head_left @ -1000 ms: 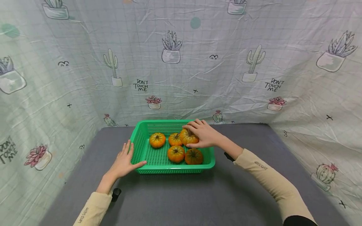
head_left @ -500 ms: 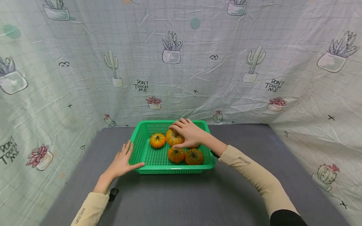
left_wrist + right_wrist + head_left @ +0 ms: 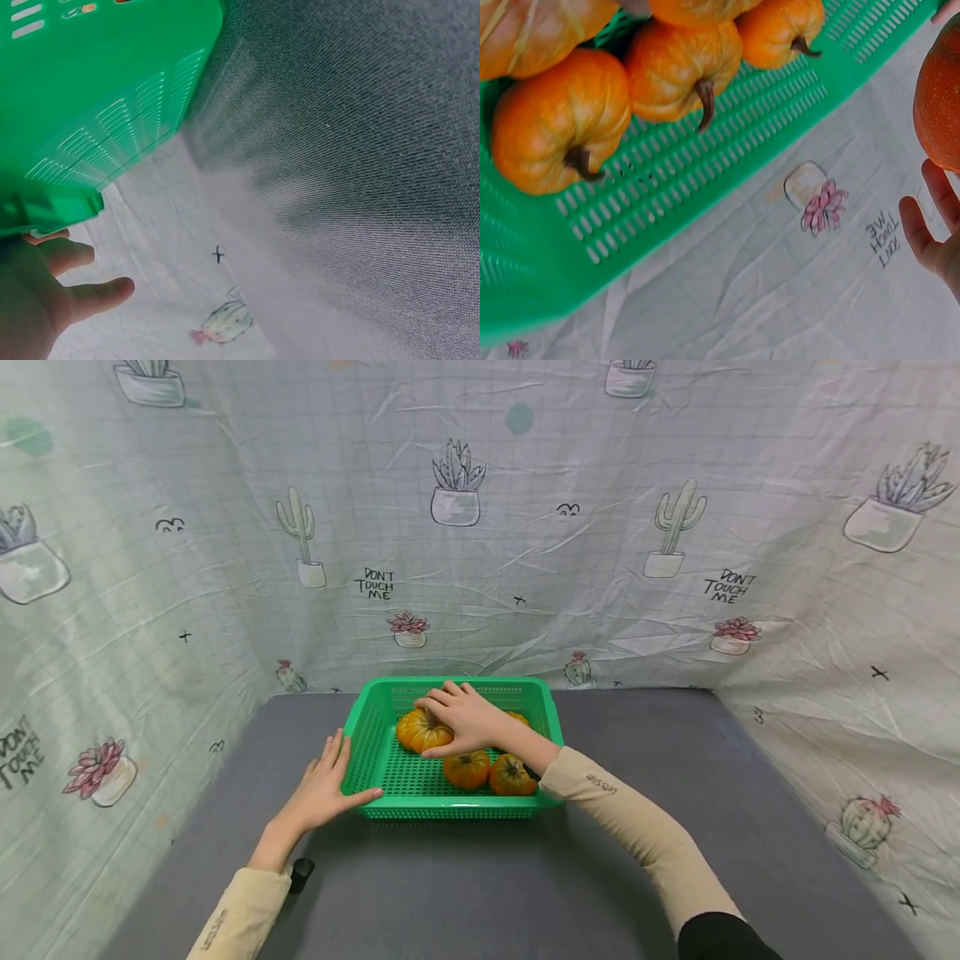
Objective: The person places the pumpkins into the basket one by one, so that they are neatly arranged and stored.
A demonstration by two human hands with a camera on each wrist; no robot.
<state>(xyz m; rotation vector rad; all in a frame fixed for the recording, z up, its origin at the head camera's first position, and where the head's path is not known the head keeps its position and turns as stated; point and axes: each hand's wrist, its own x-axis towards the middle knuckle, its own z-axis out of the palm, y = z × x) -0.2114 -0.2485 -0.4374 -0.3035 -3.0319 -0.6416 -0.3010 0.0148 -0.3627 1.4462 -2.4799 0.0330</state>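
A green plastic basket [image 3: 450, 803] holds several small orange pumpkins. My right hand [image 3: 468, 720] reaches into it from the right and grips one pumpkin [image 3: 432, 737] from above, thumb on the near side. This overlaps another pumpkin [image 3: 407, 725] on the left side of the basket. In the right wrist view, the held pumpkin [image 3: 939, 97] is above the fingertips, away from the others. At the basket's left front corner, my left hand [image 3: 318, 793] lies along the rim with fingers spread and straight, thumb over the front edge.
Two pumpkins, one in the middle [image 3: 467, 771] and one at right [image 3: 512, 776], sit near the basket's front; another [image 3: 518, 718] shows partly behind the right wrist. Beneath is a grey table [image 3: 465, 885]. A printed cloth [image 3: 510, 552] hangs around its back and sides.
My right hand has carried its pumpkin leftward over the basket, from the right part to beside the leftmost pumpkin. My left hand has stayed at the rim.
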